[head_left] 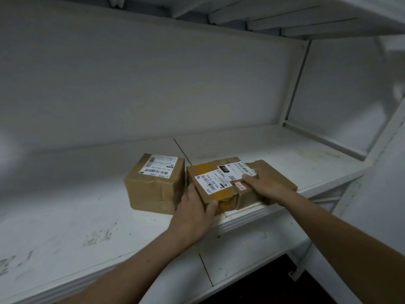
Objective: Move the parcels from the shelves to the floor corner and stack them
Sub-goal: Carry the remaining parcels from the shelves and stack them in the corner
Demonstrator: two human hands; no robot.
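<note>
Brown parcels are seen side by side on the white shelf (87,216), close to its front edge. The yellow-taped parcel (210,185) in the middle is held by the left grip (192,216): the thumb is pressed on its near face, and the fingers are tucked down its left side, in the narrow gap beside the left parcel (155,185). That left parcel is touched by neither thumb nor palm and is stood flat, a white label on top. The right grip (263,183) is laid flat over the right parcel (265,166), fingers stretched out, tips set at the edge of a white label; nothing is clasped by it. An orange sticker (240,186) is seen just below those fingertips. Whether it belongs to the right parcel or to a separate small box cannot be told.
</note>
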